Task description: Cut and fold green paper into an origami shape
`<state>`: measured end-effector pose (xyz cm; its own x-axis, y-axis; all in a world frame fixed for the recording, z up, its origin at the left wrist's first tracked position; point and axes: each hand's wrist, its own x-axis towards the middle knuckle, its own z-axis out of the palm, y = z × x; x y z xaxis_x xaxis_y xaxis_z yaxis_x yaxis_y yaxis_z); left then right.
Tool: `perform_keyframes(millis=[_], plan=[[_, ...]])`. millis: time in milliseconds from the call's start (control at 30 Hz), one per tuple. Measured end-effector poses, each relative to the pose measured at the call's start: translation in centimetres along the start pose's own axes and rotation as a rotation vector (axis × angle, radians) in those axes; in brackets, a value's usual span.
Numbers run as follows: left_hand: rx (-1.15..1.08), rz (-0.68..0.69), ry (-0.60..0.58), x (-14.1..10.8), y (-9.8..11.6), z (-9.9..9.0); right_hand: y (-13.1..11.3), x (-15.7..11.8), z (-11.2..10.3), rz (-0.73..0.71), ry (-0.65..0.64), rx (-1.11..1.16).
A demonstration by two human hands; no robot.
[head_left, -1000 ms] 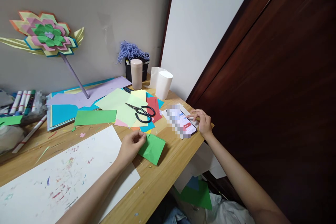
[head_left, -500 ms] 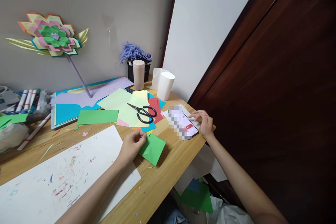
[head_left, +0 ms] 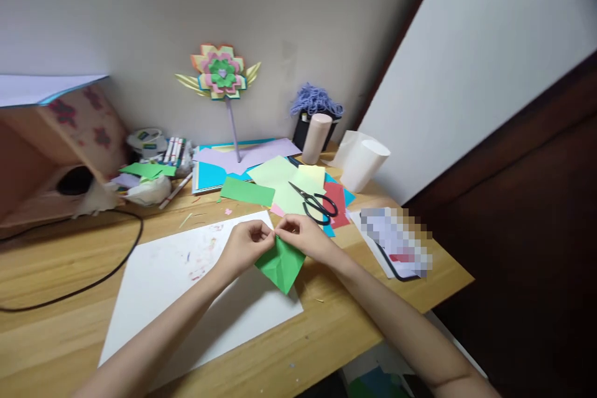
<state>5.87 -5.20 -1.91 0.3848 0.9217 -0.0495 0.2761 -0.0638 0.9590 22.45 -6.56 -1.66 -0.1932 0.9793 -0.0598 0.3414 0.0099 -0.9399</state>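
Observation:
Held at its top corner by both hands is a creased square of green paper (head_left: 283,267), above the right edge of a paint-marked white sheet (head_left: 172,317). My left hand (head_left: 247,242) pinches the paper between thumb and fingertips. Right beside it, my right hand (head_left: 305,235) pinches the same corner, fingertips nearly touching those of the left. Black-handled scissors (head_left: 314,200) lie just beyond my right hand, on pale green and yellow paper (head_left: 284,177). The pinched corner itself is mostly hidden by the fingers.
A phone (head_left: 396,249) lies at the right. Behind stand a white cup (head_left: 366,165), a beige bottle (head_left: 317,138) and a black holder with purple yarn (head_left: 317,99). A paper flower (head_left: 222,74) rises at the back. Markers (head_left: 174,150), an open box (head_left: 60,155) and a black cable (head_left: 116,267) occupy the left.
My right hand has left the phone and now grips the green paper beside my left hand. The paper is raised and turned. The view has swung left.

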Motion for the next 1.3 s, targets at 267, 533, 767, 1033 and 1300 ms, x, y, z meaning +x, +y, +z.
perform_keyframes(millis=[267,533,767,1033,1300], plan=[[-0.054,-0.038,0.080,-0.8,-2.9,-2.8,0.4,2.7,3.1,0.057,-0.108,0.049],[-0.101,-0.084,0.016,-0.4,-4.1,-2.5,0.8,2.2,3.2,0.234,-0.133,0.122],[-0.110,-0.115,0.067,-0.4,-4.5,-2.4,2.0,2.3,3.2,0.243,-0.141,0.263],[-0.199,-0.092,0.164,-0.6,-4.9,-2.4,2.5,1.8,2.7,0.176,-0.239,0.242],[-0.283,-0.035,0.141,-0.9,-4.9,-2.3,2.2,1.5,2.8,0.170,-0.247,0.170]])
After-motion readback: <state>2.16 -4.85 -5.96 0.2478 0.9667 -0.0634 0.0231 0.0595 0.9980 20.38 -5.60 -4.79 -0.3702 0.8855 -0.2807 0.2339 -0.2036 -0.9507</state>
